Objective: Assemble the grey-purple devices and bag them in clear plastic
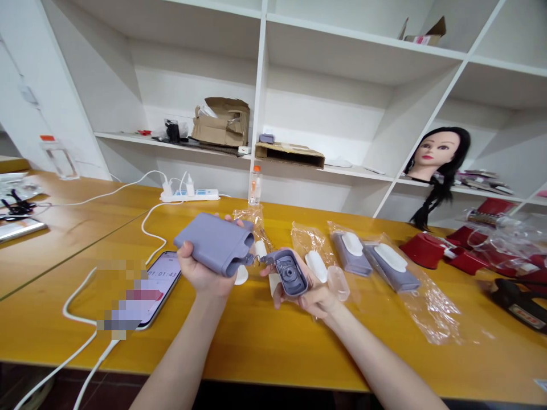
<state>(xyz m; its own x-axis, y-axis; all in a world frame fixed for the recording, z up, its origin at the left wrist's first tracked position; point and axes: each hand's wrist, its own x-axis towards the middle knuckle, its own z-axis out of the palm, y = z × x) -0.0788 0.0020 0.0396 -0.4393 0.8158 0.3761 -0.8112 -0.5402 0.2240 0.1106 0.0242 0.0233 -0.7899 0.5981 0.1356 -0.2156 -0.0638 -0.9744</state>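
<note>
My left hand (203, 276) is wrapped round a flat grey-purple container (213, 242), lifted above the table with its open end facing right. In my right hand (318, 299) is a matching grey-purple lid (291, 276), its ridged, hollow inside turned upward. Lid and container are apart, with a small dark link or strap between them; how it attaches I cannot make out. Beside my right hand lie a white oval piece (316, 265) and a clear oval cover (338, 283). A white round piece (241, 275) shows behind the container.
Two bagged grey-purple containers (352, 259) with white oval tops lie to the right, near red parts (423, 249). A phone (160, 285) and white cables are at left. Behind stand a power strip (192, 195), a clear bottle (255, 187) and shelves holding cardboard (224, 125) and a mannequin head (438, 151).
</note>
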